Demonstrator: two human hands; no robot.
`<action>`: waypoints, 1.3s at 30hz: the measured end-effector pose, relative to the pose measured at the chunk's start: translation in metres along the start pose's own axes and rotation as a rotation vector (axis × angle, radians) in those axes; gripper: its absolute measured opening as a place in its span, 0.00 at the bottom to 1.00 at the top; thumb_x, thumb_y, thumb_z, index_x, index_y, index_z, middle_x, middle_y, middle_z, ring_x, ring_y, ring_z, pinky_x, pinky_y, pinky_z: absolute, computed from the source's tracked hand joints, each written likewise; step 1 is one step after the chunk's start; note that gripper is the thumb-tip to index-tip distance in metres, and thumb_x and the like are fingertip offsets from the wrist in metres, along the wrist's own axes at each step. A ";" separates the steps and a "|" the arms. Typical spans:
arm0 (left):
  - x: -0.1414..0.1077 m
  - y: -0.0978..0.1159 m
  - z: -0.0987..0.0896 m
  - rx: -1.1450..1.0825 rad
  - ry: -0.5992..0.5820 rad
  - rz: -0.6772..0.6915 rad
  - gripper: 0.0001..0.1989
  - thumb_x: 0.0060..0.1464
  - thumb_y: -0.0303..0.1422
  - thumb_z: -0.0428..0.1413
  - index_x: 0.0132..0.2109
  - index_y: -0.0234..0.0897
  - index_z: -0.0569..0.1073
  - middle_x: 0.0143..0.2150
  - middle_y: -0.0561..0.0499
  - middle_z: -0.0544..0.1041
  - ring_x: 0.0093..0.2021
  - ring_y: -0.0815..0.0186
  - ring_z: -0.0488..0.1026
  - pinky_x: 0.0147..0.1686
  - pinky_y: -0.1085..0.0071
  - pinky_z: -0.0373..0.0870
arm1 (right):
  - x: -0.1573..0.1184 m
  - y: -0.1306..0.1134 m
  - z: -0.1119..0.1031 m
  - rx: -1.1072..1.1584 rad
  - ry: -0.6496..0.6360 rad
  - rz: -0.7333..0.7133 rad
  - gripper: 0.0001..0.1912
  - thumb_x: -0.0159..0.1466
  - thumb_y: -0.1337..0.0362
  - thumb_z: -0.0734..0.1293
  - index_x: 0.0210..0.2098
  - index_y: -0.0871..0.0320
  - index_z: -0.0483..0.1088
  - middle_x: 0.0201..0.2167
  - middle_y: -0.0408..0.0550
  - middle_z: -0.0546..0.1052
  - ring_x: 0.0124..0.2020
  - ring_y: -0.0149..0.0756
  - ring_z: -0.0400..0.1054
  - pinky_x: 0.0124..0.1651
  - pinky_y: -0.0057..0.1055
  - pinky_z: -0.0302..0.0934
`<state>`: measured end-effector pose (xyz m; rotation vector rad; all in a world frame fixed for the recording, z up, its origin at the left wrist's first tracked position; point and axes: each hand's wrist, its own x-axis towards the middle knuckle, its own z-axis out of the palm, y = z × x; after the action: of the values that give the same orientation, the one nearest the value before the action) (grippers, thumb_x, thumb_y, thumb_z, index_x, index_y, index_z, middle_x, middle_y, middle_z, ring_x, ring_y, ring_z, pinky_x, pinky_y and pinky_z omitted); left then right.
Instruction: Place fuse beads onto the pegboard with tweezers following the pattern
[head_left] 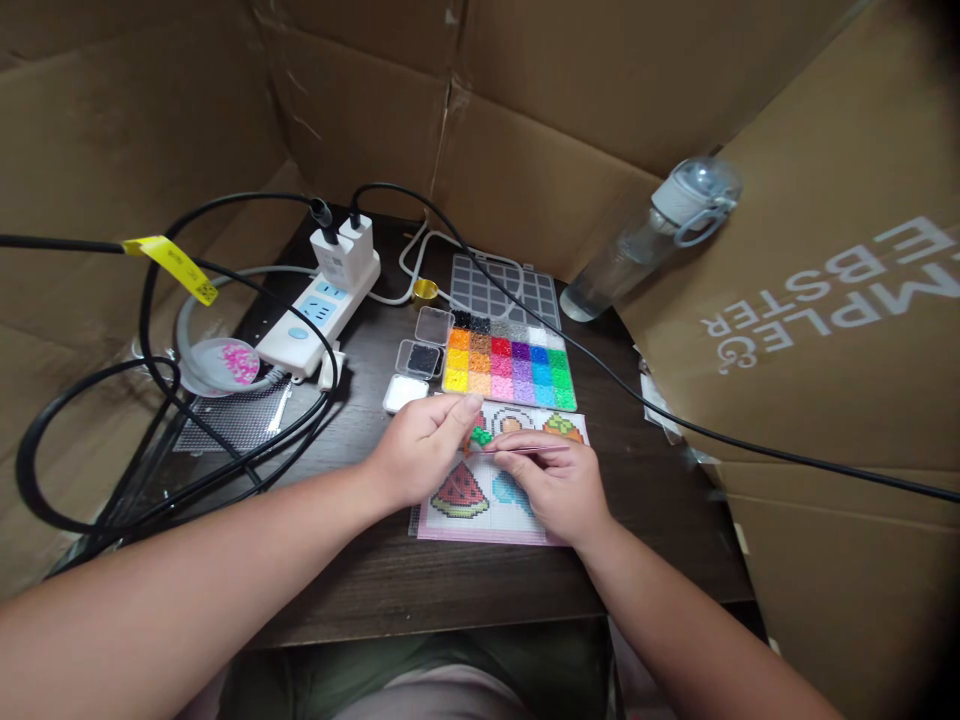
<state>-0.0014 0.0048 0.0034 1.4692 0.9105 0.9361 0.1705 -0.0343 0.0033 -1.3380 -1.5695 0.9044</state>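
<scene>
Pinching a thin pink tool (551,449), the fingers of the right hand (559,485) are closed above the patterned sheet (480,531) in the head view. The left hand (420,445) is just beside it, thumb over curled fingers; I cannot tell whether they grip the small green-and-orange piece (478,437) by the tool's tip.

Behind the hands, a compartmented tray (525,404) holds beads sorted by colour: black, grey and white at the far side, then orange, brown, red, purple, blue and green, with yellow, peach and pink nearer. A clear gridded lid (487,290) lies beyond it. To the tray's left, one small clear box (403,356) contains black beads and another box (388,401) white ones. Farther left, a round dish (201,372) carries pink beads. A clear bottle (630,250) leans near the cardboard, and the dark surface (360,595) supports the tray.
</scene>
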 end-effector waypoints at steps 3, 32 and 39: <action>0.000 -0.001 0.000 -0.005 -0.001 0.007 0.22 0.62 0.41 0.44 0.22 0.36 0.59 0.18 0.58 0.58 0.19 0.73 0.54 0.20 0.76 0.54 | 0.000 0.001 0.000 -0.003 0.002 0.001 0.05 0.55 0.69 0.69 0.29 0.55 0.78 0.29 0.45 0.81 0.32 0.35 0.75 0.38 0.29 0.71; -0.001 0.001 0.000 0.020 0.013 -0.018 0.23 0.61 0.45 0.42 0.22 0.36 0.58 0.19 0.57 0.57 0.22 0.71 0.55 0.24 0.74 0.54 | 0.118 0.007 0.028 -0.043 0.410 0.034 0.09 0.53 0.60 0.68 0.23 0.61 0.75 0.30 0.52 0.80 0.33 0.38 0.74 0.37 0.32 0.67; 0.000 0.001 0.001 0.019 0.019 -0.020 0.23 0.60 0.46 0.43 0.22 0.37 0.57 0.19 0.57 0.57 0.21 0.71 0.54 0.22 0.74 0.54 | 0.118 0.008 0.023 -0.051 0.383 0.079 0.13 0.53 0.56 0.68 0.26 0.62 0.76 0.28 0.53 0.80 0.32 0.40 0.74 0.38 0.33 0.67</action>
<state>-0.0003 0.0039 0.0042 1.4670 0.9487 0.9297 0.1453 0.0834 0.0053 -1.5158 -1.2571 0.6119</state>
